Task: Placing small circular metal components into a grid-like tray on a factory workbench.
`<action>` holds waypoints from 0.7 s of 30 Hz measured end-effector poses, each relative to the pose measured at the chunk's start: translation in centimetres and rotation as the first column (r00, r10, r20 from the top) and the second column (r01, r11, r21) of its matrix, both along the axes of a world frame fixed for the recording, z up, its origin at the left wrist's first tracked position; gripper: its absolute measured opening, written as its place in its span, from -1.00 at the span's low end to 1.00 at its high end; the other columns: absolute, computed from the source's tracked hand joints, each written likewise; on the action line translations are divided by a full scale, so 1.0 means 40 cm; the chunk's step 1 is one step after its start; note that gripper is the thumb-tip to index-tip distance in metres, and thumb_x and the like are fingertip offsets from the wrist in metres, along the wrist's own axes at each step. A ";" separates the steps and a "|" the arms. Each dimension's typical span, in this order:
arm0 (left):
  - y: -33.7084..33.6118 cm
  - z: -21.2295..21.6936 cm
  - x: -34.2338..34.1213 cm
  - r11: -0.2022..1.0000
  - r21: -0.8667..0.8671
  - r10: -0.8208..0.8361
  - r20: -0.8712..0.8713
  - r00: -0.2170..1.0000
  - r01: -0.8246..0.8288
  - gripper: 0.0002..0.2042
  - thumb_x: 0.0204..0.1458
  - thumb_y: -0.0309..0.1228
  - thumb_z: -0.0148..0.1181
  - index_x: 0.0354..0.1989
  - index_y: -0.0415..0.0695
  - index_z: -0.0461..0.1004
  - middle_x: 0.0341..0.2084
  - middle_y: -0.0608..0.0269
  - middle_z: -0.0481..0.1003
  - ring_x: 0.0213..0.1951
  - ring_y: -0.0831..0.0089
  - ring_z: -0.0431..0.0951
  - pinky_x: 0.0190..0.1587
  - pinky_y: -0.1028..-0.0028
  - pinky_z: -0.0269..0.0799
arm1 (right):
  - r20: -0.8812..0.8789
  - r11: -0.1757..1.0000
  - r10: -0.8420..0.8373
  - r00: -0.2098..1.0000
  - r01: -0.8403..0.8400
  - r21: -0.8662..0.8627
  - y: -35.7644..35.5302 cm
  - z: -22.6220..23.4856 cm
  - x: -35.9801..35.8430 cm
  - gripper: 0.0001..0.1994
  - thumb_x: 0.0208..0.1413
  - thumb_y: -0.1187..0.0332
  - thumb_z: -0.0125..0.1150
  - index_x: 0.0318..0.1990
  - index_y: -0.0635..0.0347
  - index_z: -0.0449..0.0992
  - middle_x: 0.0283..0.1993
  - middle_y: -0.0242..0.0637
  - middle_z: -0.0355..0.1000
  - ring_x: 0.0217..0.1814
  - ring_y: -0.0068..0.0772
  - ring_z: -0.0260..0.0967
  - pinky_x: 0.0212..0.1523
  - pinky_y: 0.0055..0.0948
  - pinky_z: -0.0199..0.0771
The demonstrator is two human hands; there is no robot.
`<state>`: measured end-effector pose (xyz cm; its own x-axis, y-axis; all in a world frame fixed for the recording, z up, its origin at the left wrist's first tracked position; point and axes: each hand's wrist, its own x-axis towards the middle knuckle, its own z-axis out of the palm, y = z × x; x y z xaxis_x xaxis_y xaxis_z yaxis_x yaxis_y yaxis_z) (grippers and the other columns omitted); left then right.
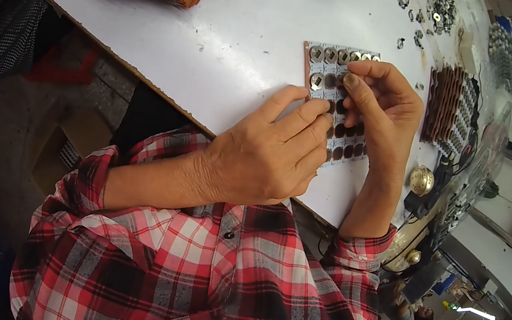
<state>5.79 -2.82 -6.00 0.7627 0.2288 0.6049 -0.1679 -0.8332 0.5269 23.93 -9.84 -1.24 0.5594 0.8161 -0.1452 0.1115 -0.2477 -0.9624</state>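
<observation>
The right hand point(381, 106) pinches a small metal disc point(347, 77), thumb pressing it into the grid card point(331, 65) on the white table point(242, 37); the left hand point(267, 155) rests fingertips on the card, gripping nothing. Best to seat each disc squarely while steadying the card

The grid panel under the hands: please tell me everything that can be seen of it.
The grid panel is a flat, pale sheet with a reddish-brown edge, divided into rows of round cells. It lies flat on the white table. The upper cells hold shiny metal pieces; the lower cells look dark. The left hand covers its lower left part, fingertips resting on it. The right hand presses at a cell with the thumb. What the dark cells hold cannot be told.
</observation>
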 end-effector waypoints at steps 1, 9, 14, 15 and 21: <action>-0.003 0.001 -0.001 1.000 -0.001 0.009 0.004 1.000 -0.009 -0.59 -0.33 -0.38 0.41 -0.26 -0.39 0.58 -0.11 -0.13 0.58 0.08 0.00 0.56 0.19 -0.02 0.47 | -0.012 1.000 -0.006 1.000 0.006 -0.001 -0.003 -0.005 -0.004 -0.82 0.21 0.51 0.40 -0.06 0.36 0.63 -0.33 -0.40 0.56 -0.42 -0.75 0.43 -0.55 -0.74 0.36; 0.006 0.004 -0.003 1.000 0.013 0.017 0.003 1.000 -0.017 -0.61 -0.30 -0.39 0.42 -0.26 -0.39 0.59 -0.11 -0.13 0.59 0.09 -0.02 0.57 0.17 -0.06 0.48 | 0.234 0.990 0.142 0.962 -0.143 -0.011 -0.001 -0.026 -0.014 -0.89 0.24 0.54 0.38 -0.12 0.33 0.62 -0.29 -0.42 0.59 -0.30 -0.77 0.46 -0.38 -0.76 0.36; 0.005 0.005 -0.005 1.000 0.007 0.015 -0.004 1.000 -0.015 -0.60 -0.30 -0.39 0.42 -0.26 -0.38 0.59 -0.12 -0.12 0.59 0.08 -0.02 0.58 0.17 -0.06 0.49 | 0.256 0.999 0.035 0.966 -0.044 0.029 0.007 -0.017 -0.044 -0.95 0.18 0.58 0.36 -0.23 0.32 0.61 -0.42 -0.51 0.51 -0.42 -0.80 0.33 -0.41 -0.73 0.38; 0.005 0.004 -0.006 1.000 0.008 0.018 -0.003 1.000 -0.018 -0.60 -0.31 -0.39 0.42 -0.26 -0.38 0.59 -0.12 -0.12 0.59 0.08 -0.02 0.58 0.17 -0.06 0.49 | 0.281 0.999 0.033 0.959 -0.044 0.033 0.007 -0.020 -0.044 -0.95 0.17 0.59 0.37 -0.24 0.32 0.61 -0.42 -0.51 0.51 -0.42 -0.80 0.34 -0.41 -0.73 0.38; -0.001 0.001 -0.004 1.000 -0.003 0.018 -0.011 1.000 -0.018 -0.61 -0.32 -0.40 0.41 -0.28 -0.39 0.59 -0.12 -0.12 0.59 0.08 -0.01 0.58 0.17 -0.08 0.49 | 0.327 0.995 0.096 0.940 -0.082 -0.059 -0.008 -0.005 -0.040 -0.92 0.23 0.61 0.34 -0.15 0.35 0.63 -0.27 -0.44 0.58 -0.26 -0.72 0.46 -0.24 -0.70 0.43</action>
<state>5.65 -2.86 -5.97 0.7648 0.2445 0.5961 -0.1470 -0.8346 0.5309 22.31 -10.16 -1.45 0.5075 0.8617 -0.0018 0.4436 -0.2631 -0.8567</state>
